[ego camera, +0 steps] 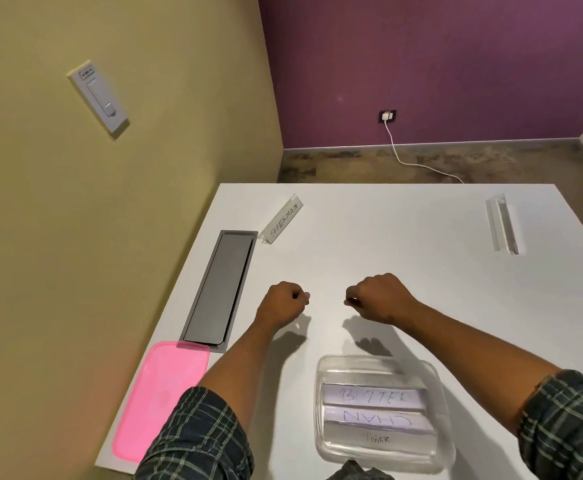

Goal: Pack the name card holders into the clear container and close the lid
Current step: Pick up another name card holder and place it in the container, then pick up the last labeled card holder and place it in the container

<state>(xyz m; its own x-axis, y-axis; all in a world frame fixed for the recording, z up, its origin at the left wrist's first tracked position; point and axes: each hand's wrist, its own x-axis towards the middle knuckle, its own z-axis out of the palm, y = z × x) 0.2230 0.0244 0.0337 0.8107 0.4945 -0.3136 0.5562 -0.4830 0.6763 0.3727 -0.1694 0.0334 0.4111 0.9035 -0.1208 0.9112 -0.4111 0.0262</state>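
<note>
Both the left hand (284, 303) and right hand (376, 297) hover curled and empty over the smooth white table (387, 244), the rounded clear container (321, 410) at five o'clock, the glossy pink lid (158, 400) at eight.

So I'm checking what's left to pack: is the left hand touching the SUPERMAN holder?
Apart. The head view shows bare table between the left hand and the SUPERMAN holder, which stands farther back.

Clear container (321, 403) open, 3 holders inside; pink lid (160, 396) left.
</note>
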